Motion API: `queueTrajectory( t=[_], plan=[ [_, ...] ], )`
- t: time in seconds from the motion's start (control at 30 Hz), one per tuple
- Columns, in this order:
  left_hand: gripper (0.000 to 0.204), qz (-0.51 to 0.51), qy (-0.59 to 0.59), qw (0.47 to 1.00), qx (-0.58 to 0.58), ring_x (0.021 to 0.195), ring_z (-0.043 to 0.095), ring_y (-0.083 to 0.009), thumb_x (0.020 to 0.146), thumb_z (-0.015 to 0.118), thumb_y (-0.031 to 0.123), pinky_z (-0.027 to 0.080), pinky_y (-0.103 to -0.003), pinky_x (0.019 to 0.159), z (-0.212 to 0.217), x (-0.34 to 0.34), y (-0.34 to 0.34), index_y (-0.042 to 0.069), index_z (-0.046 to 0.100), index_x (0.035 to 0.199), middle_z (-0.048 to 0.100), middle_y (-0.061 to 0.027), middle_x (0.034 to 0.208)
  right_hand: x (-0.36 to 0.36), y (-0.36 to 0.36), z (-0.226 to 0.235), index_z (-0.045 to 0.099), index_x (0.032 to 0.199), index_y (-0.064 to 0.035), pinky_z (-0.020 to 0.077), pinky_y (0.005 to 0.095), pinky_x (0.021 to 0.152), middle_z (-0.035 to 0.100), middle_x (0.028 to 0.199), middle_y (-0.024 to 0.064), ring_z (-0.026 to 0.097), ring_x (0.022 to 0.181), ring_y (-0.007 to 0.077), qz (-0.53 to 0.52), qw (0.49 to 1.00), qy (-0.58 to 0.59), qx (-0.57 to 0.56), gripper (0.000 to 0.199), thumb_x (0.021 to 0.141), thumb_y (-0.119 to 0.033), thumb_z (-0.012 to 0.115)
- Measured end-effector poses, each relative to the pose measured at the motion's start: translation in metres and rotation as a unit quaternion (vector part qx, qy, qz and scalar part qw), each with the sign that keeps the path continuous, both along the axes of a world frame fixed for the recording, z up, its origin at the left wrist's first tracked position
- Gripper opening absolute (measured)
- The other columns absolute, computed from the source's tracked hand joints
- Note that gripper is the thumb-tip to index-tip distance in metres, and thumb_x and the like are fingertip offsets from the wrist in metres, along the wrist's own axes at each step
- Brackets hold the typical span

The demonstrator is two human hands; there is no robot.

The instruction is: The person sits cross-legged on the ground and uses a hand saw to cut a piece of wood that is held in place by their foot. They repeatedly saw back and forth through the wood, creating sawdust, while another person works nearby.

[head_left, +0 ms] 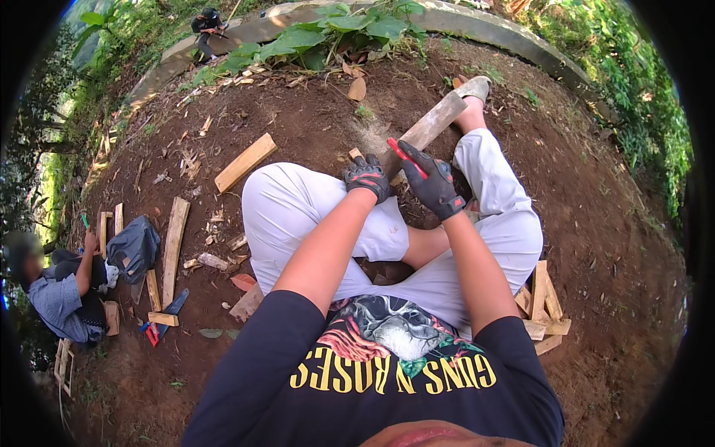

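My left hand [369, 179], in a black glove with red marks, is closed over a piece of wood beside my bent knee; a pale wood end [355, 153] pokes out past its fingers. Close by on the right, my right hand [432, 181], gloved too, is closed on a red handle [407, 158]. The rest of that tool is largely hidden, so its kind is unclear. A flat grey-brown plank [436, 123] slants from between my hands toward my right foot. Pale sawdust [370, 135] lies on the soil ahead of my hands.
Cut wood blocks [246, 162] and a long board [175, 246] lie left. Stacked wood pieces [547, 305] sit by my right hip. A red-handled saw [167, 316] and dark plastic bag [134, 248] lie near a seated person [67, 290]. Another person [208, 33] sits far off.
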State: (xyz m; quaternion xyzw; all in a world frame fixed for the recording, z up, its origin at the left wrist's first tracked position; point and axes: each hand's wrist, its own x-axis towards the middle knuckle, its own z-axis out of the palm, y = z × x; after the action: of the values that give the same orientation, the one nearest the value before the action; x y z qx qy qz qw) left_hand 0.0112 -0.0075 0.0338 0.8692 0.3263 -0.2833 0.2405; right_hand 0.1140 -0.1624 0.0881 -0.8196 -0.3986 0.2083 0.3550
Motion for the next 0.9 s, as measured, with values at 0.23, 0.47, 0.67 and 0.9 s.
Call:
queueTrajectory(
  t=[0.23,0.47,0.67,0.9],
  plan=[
    [0.125,0.014,0.032,0.999,-0.026,0.164,0.028,-0.0423,0.084,0.081,0.068,0.029,-0.056,0.13,0.015,0.004,-0.002,0.004,0.021,0.173,0.025,-0.0255,0.178,0.001,-0.043,0.018,0.066,0.152,-0.0199,0.0572,0.0452,0.104,0.076,0.133,0.0203,0.074,0.121,0.0376,0.013,0.999,0.003,0.037,0.047,0.106,-0.032,0.066],
    [0.124,0.038,0.004,0.999,0.003,0.155,0.042,-0.0437,0.078,0.088,0.067,0.038,-0.055,0.125,-0.003,0.001,-0.005,0.003,0.028,0.167,0.035,-0.029,0.168,-0.048,-0.165,0.143,0.068,0.149,-0.0166,0.0576,0.0464,0.102,0.077,0.131,0.0198,0.074,0.119,0.0405,-0.044,0.995,-0.01,-0.088,0.045,0.104,-0.021,0.066],
    [0.128,0.021,0.03,0.999,0.013,0.156,0.04,-0.0439,0.077,0.086,0.07,0.036,-0.054,0.126,-0.009,-0.001,-0.007,0.003,0.027,0.169,0.036,-0.026,0.17,-0.03,-0.102,0.104,0.072,0.145,-0.0192,0.0593,0.0474,0.094,0.078,0.123,0.0204,0.076,0.105,0.0426,-0.005,0.999,-0.01,-0.034,0.044,0.101,-0.022,0.069],
    [0.128,-0.067,-0.006,0.998,0.021,0.158,0.038,-0.0435,0.077,0.084,0.073,0.035,-0.052,0.128,-0.009,0.012,-0.004,0.004,0.029,0.169,0.039,-0.0255,0.169,0.008,0.027,0.002,0.063,0.155,-0.0316,0.0597,0.0505,0.09,0.078,0.112,0.0234,0.076,0.099,0.0408,-0.004,0.998,0.038,-0.053,0.048,0.108,-0.042,0.055]
  ],
)
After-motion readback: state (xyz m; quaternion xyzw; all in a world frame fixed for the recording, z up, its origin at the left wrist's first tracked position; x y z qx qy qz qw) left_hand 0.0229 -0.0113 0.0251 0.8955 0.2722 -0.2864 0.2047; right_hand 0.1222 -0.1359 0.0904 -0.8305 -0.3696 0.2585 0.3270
